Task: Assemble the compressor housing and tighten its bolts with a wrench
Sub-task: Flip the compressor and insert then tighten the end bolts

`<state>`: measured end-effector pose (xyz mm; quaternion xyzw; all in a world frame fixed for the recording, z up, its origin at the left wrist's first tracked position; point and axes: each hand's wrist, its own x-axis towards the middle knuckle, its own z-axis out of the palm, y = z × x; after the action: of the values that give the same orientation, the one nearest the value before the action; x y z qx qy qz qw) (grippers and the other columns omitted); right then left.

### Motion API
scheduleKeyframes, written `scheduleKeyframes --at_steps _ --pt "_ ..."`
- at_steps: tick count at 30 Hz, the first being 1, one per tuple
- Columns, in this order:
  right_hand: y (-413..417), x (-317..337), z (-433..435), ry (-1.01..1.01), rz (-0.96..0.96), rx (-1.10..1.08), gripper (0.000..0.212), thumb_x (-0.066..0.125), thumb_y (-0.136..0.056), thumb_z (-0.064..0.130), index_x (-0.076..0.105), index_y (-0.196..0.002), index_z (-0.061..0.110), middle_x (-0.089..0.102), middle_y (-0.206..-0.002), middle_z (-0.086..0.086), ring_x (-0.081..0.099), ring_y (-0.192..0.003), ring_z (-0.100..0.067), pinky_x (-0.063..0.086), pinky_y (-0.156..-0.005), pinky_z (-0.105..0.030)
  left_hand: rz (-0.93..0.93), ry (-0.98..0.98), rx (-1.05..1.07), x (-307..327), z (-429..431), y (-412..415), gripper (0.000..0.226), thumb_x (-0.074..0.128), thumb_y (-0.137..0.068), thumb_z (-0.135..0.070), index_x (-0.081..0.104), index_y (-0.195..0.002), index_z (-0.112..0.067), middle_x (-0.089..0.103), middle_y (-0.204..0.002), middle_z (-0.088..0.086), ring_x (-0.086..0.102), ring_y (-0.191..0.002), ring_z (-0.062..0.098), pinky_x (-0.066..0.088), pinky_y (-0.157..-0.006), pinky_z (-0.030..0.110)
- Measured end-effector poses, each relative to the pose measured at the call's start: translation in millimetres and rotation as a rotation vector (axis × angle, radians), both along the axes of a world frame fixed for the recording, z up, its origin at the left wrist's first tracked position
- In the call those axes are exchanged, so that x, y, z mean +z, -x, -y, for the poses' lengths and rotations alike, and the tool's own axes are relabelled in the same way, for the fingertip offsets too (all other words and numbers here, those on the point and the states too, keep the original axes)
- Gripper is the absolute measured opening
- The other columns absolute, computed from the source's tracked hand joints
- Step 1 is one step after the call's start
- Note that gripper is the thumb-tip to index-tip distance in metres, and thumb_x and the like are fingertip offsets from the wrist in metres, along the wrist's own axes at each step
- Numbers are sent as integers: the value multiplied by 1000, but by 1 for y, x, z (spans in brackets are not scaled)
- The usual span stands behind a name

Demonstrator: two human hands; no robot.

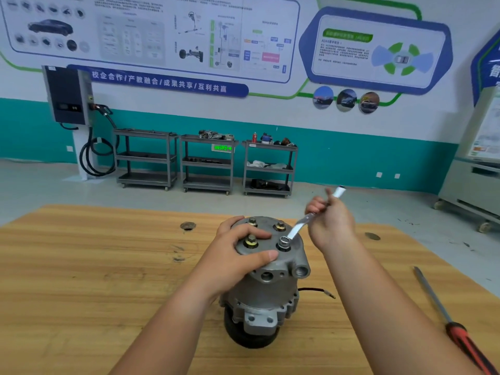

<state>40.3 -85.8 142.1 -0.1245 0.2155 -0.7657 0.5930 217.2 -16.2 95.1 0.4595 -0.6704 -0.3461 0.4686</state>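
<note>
A grey metal compressor stands upright on the wooden table, its housing cover on top carrying several bolts. My left hand grips the left side of the cover, fingers and thumb curled over its top and edge. My right hand holds the shaft of a silver ring wrench up and to the right of the compressor. The wrench's ring end sits over the near-right bolt. A red-and-black wire trails from the compressor's right side.
A long screwdriver with a red-and-black handle lies on the table at the right. Two holes mark the tabletop. Three grey tool carts stand against the far wall, with a charging unit at the left.
</note>
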Motion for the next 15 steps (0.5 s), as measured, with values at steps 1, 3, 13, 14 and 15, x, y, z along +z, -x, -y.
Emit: scheduleKeyframes --at_steps 1,3,13,14,15 --pt "5 -4 -10 51 15 -87 17 36 -101 20 51 -94 17 32 -57 4 29 -43 -7 29 -35 -16 -1 0 3 -1 1 0 27 80 -69 -37 68 -92 -44 30 -137 -19 33 -123 -2 27 -81 6" --pt "13 -12 -36 200 64 -256 21 37 -99 25 49 -81 19 28 -51 6 28 -39 -8 27 -37 -18 5 10 3 0 2 2 27 80 -69 -37 68 -92 -43 30 -137 -18 32 -125 0 28 -87 13" --pt "-21 -48 -148 1089 -1569 -515 25 55 -87 31 61 -68 16 54 -64 8 49 -66 -10 46 -72 -28 -9 50 34 -2 6 7 31 84 -64 -31 69 -82 -51 35 -133 -17 34 -124 -3 25 -84 2" --pt "-27 -38 -153 1089 -1721 -449 13 60 -82 31 62 -83 18 56 -69 11 51 -71 -6 45 -73 -20 -6 79 37 -4 8 6 35 85 -65 -28 67 -80 -54 36 -130 -18 34 -124 -4 24 -84 -2" --pt "-33 -26 -155 1104 -1793 -383 22 64 -78 32 59 -98 24 58 -73 14 52 -75 -1 43 -74 -15 10 99 41 -6 12 6 41 85 -66 -24 66 -78 -58 36 -125 -22 35 -123 -4 23 -82 -7"
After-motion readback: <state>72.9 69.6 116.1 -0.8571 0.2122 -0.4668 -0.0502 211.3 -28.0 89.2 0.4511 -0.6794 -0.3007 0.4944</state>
